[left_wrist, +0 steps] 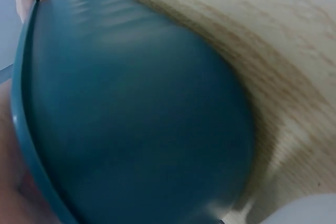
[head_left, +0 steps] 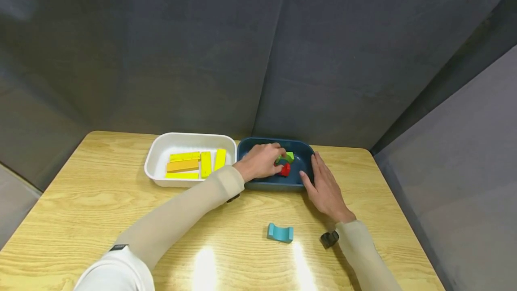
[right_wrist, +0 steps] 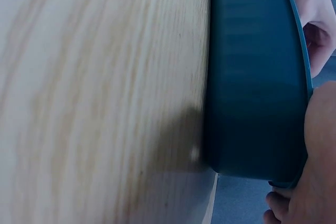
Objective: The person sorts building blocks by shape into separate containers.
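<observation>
My left hand (head_left: pixel 262 161) reaches down into a dark blue tray (head_left: pixel 274 187), its fingers bent and its thumb against a small red block (head_left: pixel 285 170). Beside the fingertips lies a light green block (head_left: pixel 290 156). Part of both blocks is hidden by the hand. My right hand (head_left: pixel 326 187) holds the tray's right end, the thumb over the front rim and the fingers along the outer side. In the right wrist view, the tray wall (right_wrist: pixel 257 77) runs up to this hand. On the table in front lies a teal block (head_left: pixel 280 233) with a curved notch.
Left of the dark blue tray, nearly against it, stands a white tray (head_left: pixel 150 172) with several yellow blocks (head_left: pixel 206 164) and an orange block (head_left: pixel 183 166). The wooden table (head_left: pixel 81 210) ends at a grey curtain (head_left: pixel 194 57) behind the trays.
</observation>
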A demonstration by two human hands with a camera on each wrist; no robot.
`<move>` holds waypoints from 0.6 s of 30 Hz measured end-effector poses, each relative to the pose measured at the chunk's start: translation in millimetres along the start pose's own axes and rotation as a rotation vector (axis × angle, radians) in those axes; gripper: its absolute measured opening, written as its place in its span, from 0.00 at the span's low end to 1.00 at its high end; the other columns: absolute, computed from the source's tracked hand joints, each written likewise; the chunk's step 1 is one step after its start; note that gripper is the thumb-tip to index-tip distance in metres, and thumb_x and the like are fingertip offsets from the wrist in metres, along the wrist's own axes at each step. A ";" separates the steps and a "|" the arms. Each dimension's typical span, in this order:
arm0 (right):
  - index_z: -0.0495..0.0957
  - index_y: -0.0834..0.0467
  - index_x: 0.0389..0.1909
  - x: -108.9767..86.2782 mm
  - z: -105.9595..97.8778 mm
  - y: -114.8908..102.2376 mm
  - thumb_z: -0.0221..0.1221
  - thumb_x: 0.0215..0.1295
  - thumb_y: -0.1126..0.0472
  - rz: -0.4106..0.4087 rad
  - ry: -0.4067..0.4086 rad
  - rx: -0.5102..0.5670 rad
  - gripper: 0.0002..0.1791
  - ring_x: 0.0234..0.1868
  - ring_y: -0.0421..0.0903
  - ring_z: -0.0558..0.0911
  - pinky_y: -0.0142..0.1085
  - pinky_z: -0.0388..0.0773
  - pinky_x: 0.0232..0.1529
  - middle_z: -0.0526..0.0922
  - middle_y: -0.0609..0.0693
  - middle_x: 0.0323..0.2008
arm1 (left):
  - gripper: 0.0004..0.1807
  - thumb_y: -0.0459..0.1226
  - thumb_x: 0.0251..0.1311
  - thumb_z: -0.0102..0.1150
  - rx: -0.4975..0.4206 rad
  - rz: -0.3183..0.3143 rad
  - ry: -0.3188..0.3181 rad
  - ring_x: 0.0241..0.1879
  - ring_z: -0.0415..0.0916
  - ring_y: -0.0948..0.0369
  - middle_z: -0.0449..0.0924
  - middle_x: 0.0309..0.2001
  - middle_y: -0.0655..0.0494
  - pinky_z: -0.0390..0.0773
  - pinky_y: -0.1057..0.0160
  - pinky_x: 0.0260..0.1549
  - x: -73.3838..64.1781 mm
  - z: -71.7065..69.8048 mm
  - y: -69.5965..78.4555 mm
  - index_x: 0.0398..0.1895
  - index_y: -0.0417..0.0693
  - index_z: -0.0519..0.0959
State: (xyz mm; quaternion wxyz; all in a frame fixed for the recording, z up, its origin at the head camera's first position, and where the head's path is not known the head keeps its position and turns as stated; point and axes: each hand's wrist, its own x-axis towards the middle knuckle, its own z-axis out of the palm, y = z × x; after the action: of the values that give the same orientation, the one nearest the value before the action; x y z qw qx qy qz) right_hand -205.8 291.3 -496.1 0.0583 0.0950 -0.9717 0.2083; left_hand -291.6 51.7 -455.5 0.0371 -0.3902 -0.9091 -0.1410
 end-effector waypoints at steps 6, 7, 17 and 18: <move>0.44 0.66 0.86 0.3 -0.1 -0.4 0.44 0.87 0.39 0.004 -0.001 0.006 0.45 0.87 0.61 0.47 0.62 0.47 0.83 0.42 0.62 0.87 | 0.20 0.49 0.73 0.65 0.076 0.031 0.064 0.44 0.85 0.59 0.85 0.57 0.54 0.87 0.65 0.39 -4.4 -4.0 1.3 0.62 0.52 0.85; 0.43 0.66 0.86 0.3 -0.1 -0.4 0.44 0.87 0.39 0.004 -0.001 0.005 0.45 0.87 0.61 0.47 0.62 0.47 0.83 0.42 0.62 0.87 | 0.20 0.50 0.74 0.65 0.086 0.033 0.069 0.45 0.85 0.59 0.85 0.57 0.54 0.87 0.65 0.39 -5.2 -5.1 1.7 0.62 0.53 0.85; 0.43 0.66 0.86 -0.2 1.6 0.6 0.44 0.86 0.40 0.006 -0.008 0.001 0.45 0.87 0.62 0.46 0.62 0.47 0.83 0.41 0.62 0.87 | 0.20 0.49 0.75 0.63 0.077 0.034 0.090 0.49 0.86 0.58 0.86 0.59 0.54 0.88 0.63 0.43 -15.4 -11.3 6.3 0.63 0.53 0.85; 0.43 0.66 0.86 -0.3 1.7 0.7 0.44 0.86 0.39 0.006 -0.009 0.000 0.45 0.87 0.62 0.46 0.61 0.47 0.83 0.41 0.62 0.87 | 0.19 0.48 0.75 0.63 0.073 0.033 0.093 0.49 0.86 0.58 0.86 0.59 0.54 0.88 0.63 0.43 -16.6 -12.3 6.9 0.63 0.53 0.86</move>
State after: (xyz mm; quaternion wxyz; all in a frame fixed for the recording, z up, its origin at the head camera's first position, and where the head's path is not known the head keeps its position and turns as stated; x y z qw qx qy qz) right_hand -205.8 291.3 -498.0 0.0533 0.0930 -0.9722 0.2082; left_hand -275.6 41.1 -445.1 0.0957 -0.3964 -0.9045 -0.1251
